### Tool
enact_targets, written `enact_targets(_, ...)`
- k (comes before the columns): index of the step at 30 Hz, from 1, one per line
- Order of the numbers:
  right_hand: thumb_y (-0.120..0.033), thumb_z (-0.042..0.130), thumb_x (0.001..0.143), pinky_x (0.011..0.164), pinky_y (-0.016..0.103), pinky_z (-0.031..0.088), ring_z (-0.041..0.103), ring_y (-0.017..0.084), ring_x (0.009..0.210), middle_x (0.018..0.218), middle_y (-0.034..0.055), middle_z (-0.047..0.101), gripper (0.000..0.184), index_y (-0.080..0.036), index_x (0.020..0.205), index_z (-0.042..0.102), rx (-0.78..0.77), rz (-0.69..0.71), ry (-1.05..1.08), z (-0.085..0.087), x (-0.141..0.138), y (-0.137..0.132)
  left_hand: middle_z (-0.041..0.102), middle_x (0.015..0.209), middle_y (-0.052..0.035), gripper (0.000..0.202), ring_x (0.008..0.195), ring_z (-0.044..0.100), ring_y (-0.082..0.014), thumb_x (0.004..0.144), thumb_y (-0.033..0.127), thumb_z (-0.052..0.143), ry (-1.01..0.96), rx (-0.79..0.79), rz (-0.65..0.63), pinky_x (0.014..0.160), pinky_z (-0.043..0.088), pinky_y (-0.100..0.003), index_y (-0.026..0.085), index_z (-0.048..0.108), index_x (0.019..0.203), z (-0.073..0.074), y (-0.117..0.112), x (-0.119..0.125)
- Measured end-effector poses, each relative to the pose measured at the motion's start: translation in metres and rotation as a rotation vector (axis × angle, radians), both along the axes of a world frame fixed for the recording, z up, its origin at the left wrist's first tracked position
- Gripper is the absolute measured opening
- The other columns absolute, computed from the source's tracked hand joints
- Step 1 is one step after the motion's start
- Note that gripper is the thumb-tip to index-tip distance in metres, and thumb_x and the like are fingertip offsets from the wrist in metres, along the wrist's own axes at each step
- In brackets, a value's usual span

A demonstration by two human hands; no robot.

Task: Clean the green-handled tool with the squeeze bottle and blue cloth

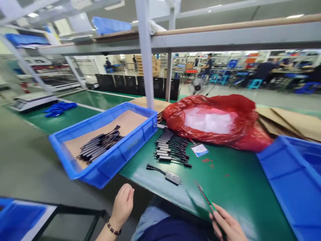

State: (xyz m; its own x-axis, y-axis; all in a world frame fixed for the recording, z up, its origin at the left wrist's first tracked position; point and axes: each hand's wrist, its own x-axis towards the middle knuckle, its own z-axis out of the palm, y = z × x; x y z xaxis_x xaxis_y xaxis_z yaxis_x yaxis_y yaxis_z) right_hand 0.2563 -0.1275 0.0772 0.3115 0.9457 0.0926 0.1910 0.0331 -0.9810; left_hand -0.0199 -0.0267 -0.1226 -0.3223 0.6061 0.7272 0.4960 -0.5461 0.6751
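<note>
My left hand (124, 202), a beaded bracelet at its wrist, is curled closed off the table's front edge. Whatever its fingers hold, if anything, is hidden. Slim green tweezers (207, 199) are gripped in my right hand (224, 222), their tip pointing away over the green table. Ahead of the tip lies a single grey-black module with a short cable (173, 177), apart from both hands. Behind it, a row of similar black cabled modules (165, 150) lies side by side. More black modules (100, 147) are piled in a cardboard-lined blue bin (125, 154) at left.
A red plastic bag (250, 134) with white contents stands at the back. Near it lie a badge (199, 149) and small red scraps (207, 160). Another blue bin (283, 180) borders the right side. A shelf post (146, 67) rises behind the left bin.
</note>
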Motion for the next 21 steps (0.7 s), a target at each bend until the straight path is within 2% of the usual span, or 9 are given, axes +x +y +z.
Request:
enact_targets(2,-0.054,0.065,0.061,0.038,0.013,0.014,0.026,-0.002,0.040,0.069,0.0014,0.047,0.057,-0.008,0.089,0.047,0.001,0.044,0.030,-0.002,0.003,0.003,0.036,0.060,-0.0030,0.022,0.061,0.035,-0.0108,0.083,0.013,0.038,0.017,0.164,-0.009,0.061,0.032,-0.025,0.013,0.036,0.061,0.025,0.016,0.016)
enact_targets(4,-0.055,0.064,0.061,0.036,0.014,0.016,0.028,-0.002,0.037,0.070,0.0002,0.046,0.057,-0.009,0.087,0.044,-0.034,0.119,0.051,-0.003,0.017,0.006,0.036,0.059,-0.0031,0.024,0.060,0.035,-0.0111,0.083,0.012,0.038,0.002,0.214,0.014,0.061,0.032,-0.026,0.013,0.035,0.060,0.045,0.032,0.029)
enact_targets(7,-0.060,0.064,0.057,0.031,0.017,0.018,0.030,0.000,0.034,0.071,-0.0008,0.044,0.061,-0.010,0.083,0.039,-0.098,0.183,0.072,-0.004,0.042,0.012,0.048,0.070,-0.0061,0.018,0.071,0.043,-0.0143,0.084,0.016,0.038,0.041,0.214,0.190,0.067,0.035,-0.029,0.012,0.044,0.068,0.062,0.052,0.042)
enact_targets(9,-0.062,0.065,0.053,0.029,0.018,0.018,0.030,0.001,0.033,0.069,-0.0017,0.044,0.066,-0.011,0.086,0.038,-0.100,0.152,0.113,-0.004,0.056,0.015,0.053,0.082,-0.0076,0.015,0.083,0.046,-0.0175,0.083,0.022,0.040,0.099,0.217,0.318,0.076,0.036,-0.033,0.013,0.048,0.075,0.066,0.060,0.045)
enact_targets(12,-0.060,0.067,0.050,0.028,0.018,0.020,0.031,0.001,0.034,0.071,-0.0019,0.045,0.073,-0.010,0.096,0.039,-0.106,0.166,0.206,0.001,0.070,0.017,0.053,0.096,-0.0104,0.023,0.098,0.045,-0.0223,0.083,0.032,0.038,0.136,0.184,0.402,0.085,0.035,-0.039,0.012,0.049,0.087,0.067,0.065,0.048)
enact_targets(17,-0.053,0.069,0.056,0.032,0.017,0.027,0.037,0.001,0.039,0.081,0.0013,0.049,0.074,-0.010,0.107,0.037,-0.160,0.252,0.304,0.019,0.091,0.019,0.047,0.109,-0.0152,0.038,0.110,0.039,-0.0256,0.084,0.039,0.031,0.158,0.060,0.444,0.094,0.030,-0.040,0.008,0.047,0.099,0.071,0.065,0.050)
enact_targets(21,-0.055,0.070,0.051,0.031,0.018,0.027,0.035,0.001,0.039,0.078,0.0010,0.048,0.081,-0.008,0.109,0.038,-0.190,0.229,0.275,0.032,0.105,0.024,0.046,0.110,-0.0148,0.039,0.111,0.038,-0.0252,0.084,0.039,0.031,0.191,0.016,0.439,0.095,0.030,-0.040,0.008,0.046,0.102,0.073,0.066,0.050)
